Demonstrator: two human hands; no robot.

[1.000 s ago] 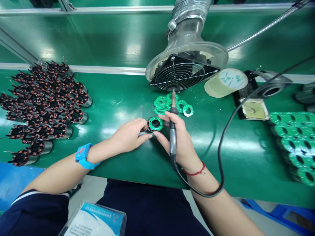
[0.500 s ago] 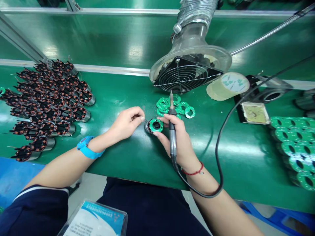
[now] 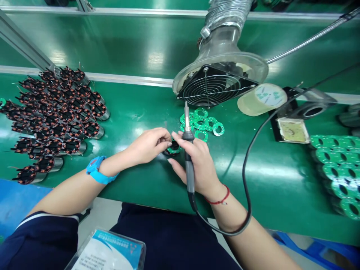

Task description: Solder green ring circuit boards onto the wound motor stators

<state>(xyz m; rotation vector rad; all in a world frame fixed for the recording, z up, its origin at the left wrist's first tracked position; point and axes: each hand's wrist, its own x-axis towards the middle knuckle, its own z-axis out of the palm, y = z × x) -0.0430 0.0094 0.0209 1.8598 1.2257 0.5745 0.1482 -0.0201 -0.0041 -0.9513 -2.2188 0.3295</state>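
Between the two hands, on the green bench mat [image 3: 140, 112], lies a small stator [image 3: 172, 149] capped with a green ring board, mostly hidden by fingertips. The left hand [image 3: 150, 144], a blue wristband [image 3: 97, 170] on its wrist, curls its fingers against the stator's left edge and pinches it. The right hand [image 3: 198, 165] is clenched around a soldering iron [image 3: 189, 168], whose tip points up and away from the person, clear of the stator; its forefinger reaches over the stator's right side. The iron's black cable [image 3: 247, 176] loops off below the wrist. Just beyond the stator lie loose green ring boards [image 3: 202, 123], with the fume extractor fan [image 3: 216, 84] behind them. Far left sits a heap of bare wound stators [image 3: 56, 112]; far right, board-capped stators [image 3: 337, 165].
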